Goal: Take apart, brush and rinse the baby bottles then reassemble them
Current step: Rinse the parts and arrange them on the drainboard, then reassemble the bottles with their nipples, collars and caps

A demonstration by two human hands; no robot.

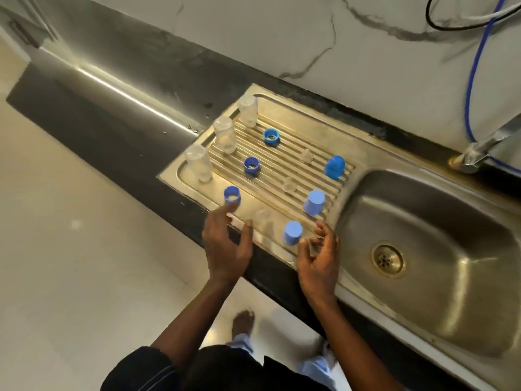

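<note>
Three clear bottles (224, 134) stand in a slanting row along the left edge of the draining board (293, 119), all taken apart. Beside them runs a row of three blue rings (251, 165), then three clear teats (289, 184) (pale and hard to make out against the steel), then three blue caps (313, 202) nearest the sink (423, 210). The pieces stand apart from one another.

The left hand (225, 244) hovers over the front edge of the board. Its fingers are spread and only gently bent, the thumb held out, and the fingertips are just short of the nearest ring (232, 194). The right hand (318, 255) hangs close beside the nearest cap (292, 232), with its fingers loosely curled and apart. The blur leaves it unclear whether they touch the cap.

The sink has a round drain (388, 259), and a tap (485, 145) stands at its far corner with a blue hose (476, 80) running up the marbled wall (253, 38). The board is set in a dark counter (112, 131). Below it lie a pale floor (70, 263) and a bare foot (244, 323).
</note>
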